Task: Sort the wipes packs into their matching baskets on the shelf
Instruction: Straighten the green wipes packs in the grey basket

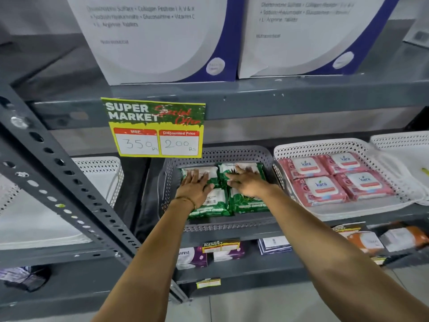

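Pressing flat, spread hands (220, 184) on glossy green packs (210, 205) | perforated grey basket (232, 154)

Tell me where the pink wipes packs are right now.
In the head view, the pink wipes packs lie in the white basket on the middle shelf, right of the grey basket holding the green packs.

A yellow-green price sign (156, 127) at centre left reads "SUPER MARKET", "Special Offer", "MRP 350", "Discounted Price 200". Pink wipes packs (334, 177) at right read "kara". A large box (151, 36) at top reads "Glucosamine", "Vitamin C".
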